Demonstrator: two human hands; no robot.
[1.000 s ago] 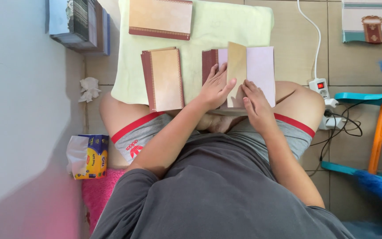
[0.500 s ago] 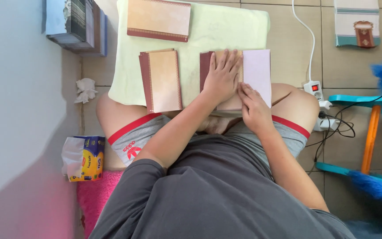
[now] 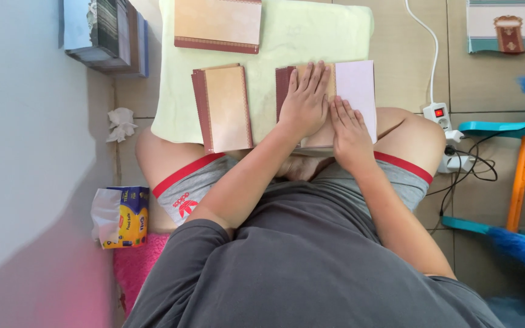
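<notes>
Both hands lie flat, fingers spread, gripping nothing: the left hand and right hand press the open booklet onto the yellow cushion, likely flattening it; a closed booklet rests left of it.

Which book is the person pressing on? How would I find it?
Start at the pale yellow-green cushion in front of the seated person's knees. Three tan books with maroon spines lie there; take the open book nearest the white power strip. Only it shows a pale lilac page and lies under both the left hand and right hand.
</notes>
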